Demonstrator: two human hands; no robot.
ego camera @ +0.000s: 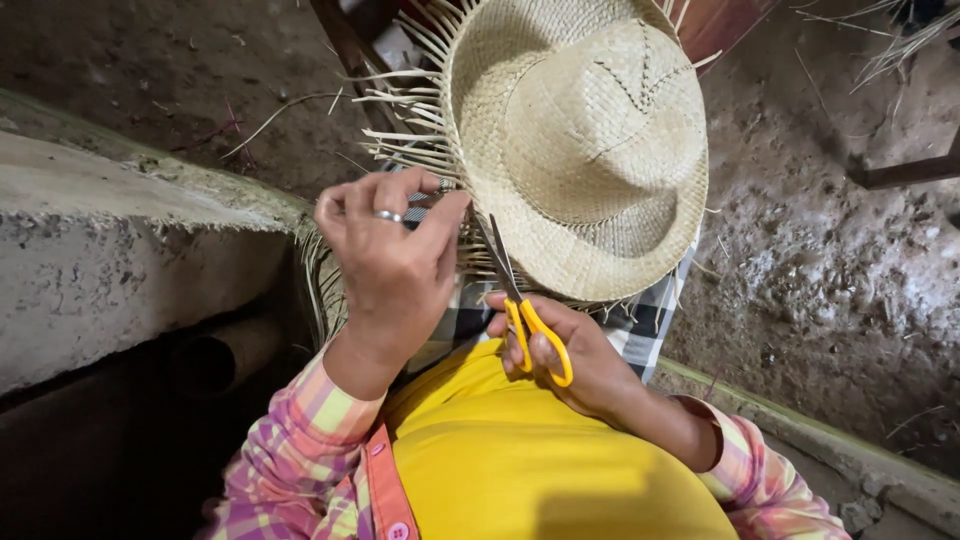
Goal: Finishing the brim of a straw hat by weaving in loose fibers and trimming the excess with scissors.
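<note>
Your left hand (390, 265): grip pinches brim edge of straw hat (580, 140), crown facing you, loose strands pointing left. Your right hand (570, 355): fingers through yellow handles, pinching scissors (520, 300); long axis near vertical, blades pointing up toward brim. Hat rests over lap.

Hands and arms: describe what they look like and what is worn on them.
Both are bare hands, without gloves. The left hand wears a plain silver ring on one finger; no ring shows on the right hand. Both arms are covered by long plaid sleeves in pink, yellow and purple checks, reaching to the wrists. The shirt hangs open, with a coral button band at its edge.
</note>
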